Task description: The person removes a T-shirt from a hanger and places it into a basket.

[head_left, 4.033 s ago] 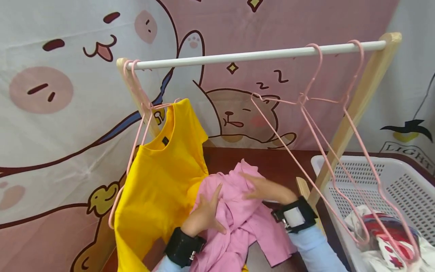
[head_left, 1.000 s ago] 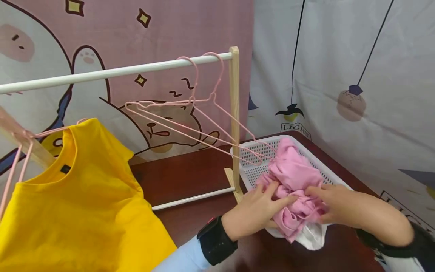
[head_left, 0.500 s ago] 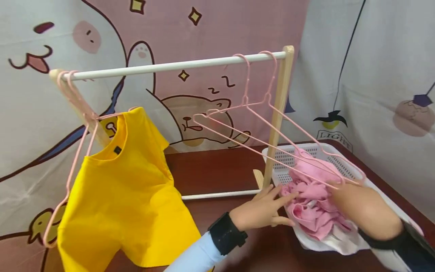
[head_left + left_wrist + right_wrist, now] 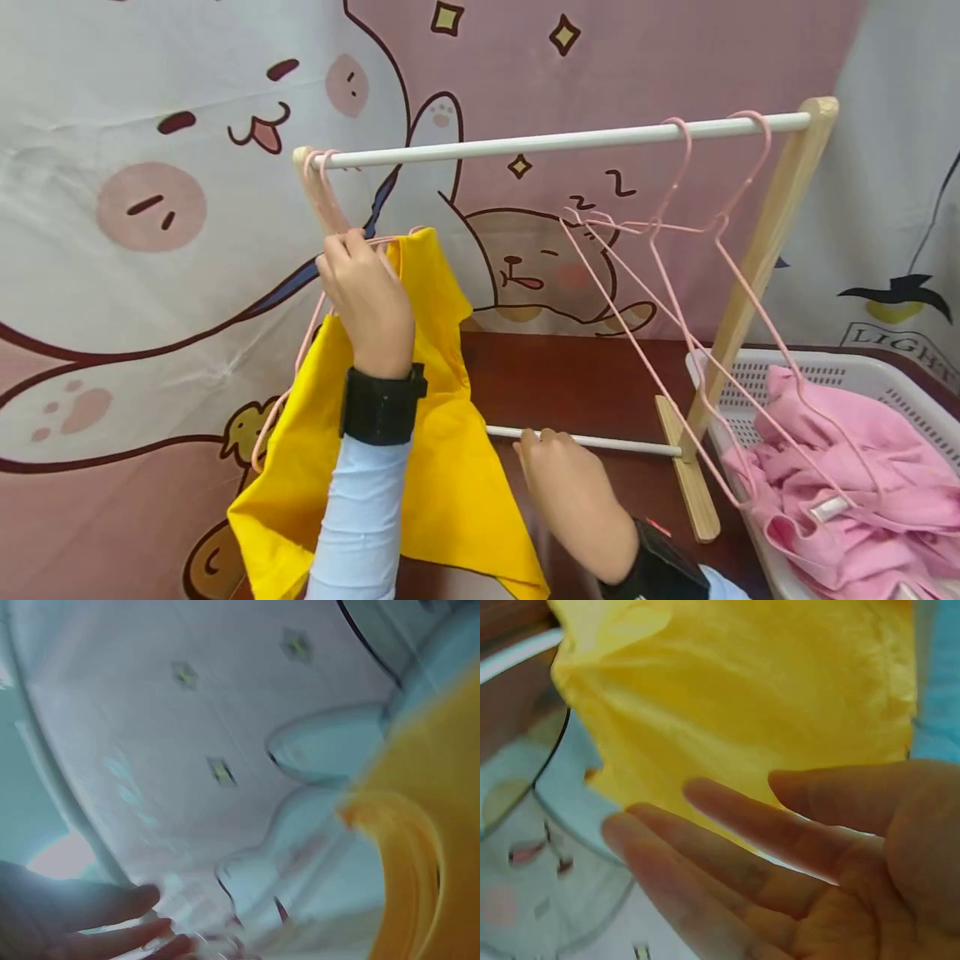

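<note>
My left hand (image 4: pixel 371 304) is raised at the upper left, its fingers pinching the neck of a pink hanger (image 4: pixel 386 240) that bears a yellow T-shirt (image 4: pixel 442 467). In the left wrist view, the thumb and fingertips come together near blurred hanger wire, and the shirt's yellow collar (image 4: pixel 409 877) is on the right. Lower and farther right, my right hand (image 4: pixel 573 500) holds nothing, its fingers loosely bent in front of the rack's lower bar. The right wrist view shows those fingers (image 4: pixel 727 847) spread apart, close to the yellow cloth. My left hand partly hides the shirt's collar.
A wooden rack with a white rail (image 4: pixel 525 147) stands on the dark red table (image 4: pixel 555 367). Two bare pink hangers (image 4: pixel 675 292) hang at its right end. A white basket (image 4: pixel 832 362) at the right holds a crumpled pink garment (image 4: pixel 862 450). A cartoon cloth covers the wall behind.
The pink garment was carried from beside the yellow T-shirt into the basket and let go. Both hands have since moved left, the left one up to the T-shirt's hanger. The head view has swung left.
</note>
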